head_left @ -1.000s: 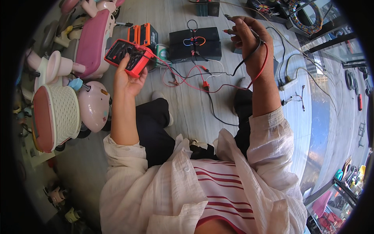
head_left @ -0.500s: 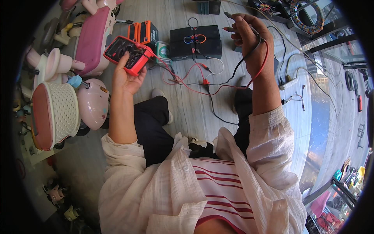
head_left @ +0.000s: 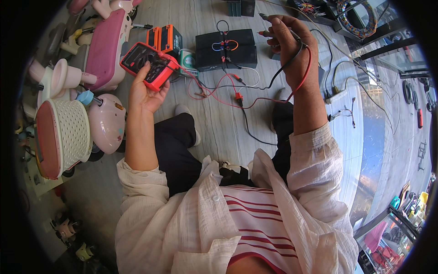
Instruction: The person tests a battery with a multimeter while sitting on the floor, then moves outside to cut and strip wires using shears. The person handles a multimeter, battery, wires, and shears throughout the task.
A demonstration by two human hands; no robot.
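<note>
A red and black multimeter (head_left: 148, 66) rests in my left hand (head_left: 149, 92), its thumb lying over the dial area. My right hand (head_left: 293, 52), raised at the upper right, is closed around two test probes (head_left: 268, 34) whose tips point left. From the probes, a red lead (head_left: 305, 81) and a black lead (head_left: 281, 68) loop down past my wrist and run left toward the meter. On the floor between the hands lie black batteries (head_left: 226, 49) side by side, joined by short blue, orange and black wires. A red connector (head_left: 238, 96) with a black cable lies nearer to me.
Orange and black battery boxes (head_left: 165, 39) and a small green and white box (head_left: 187, 61) stand beside the black batteries. Left is a pink ride-on scooter (head_left: 107, 50) with a pale basket (head_left: 73, 132). A power strip (head_left: 336, 96) with cables lies right; a glass display case (head_left: 388, 237) stands lower right.
The view has shifted slightly, so the floor items sit a little further left. Both hands keep their hold on the meter and the probes.
</note>
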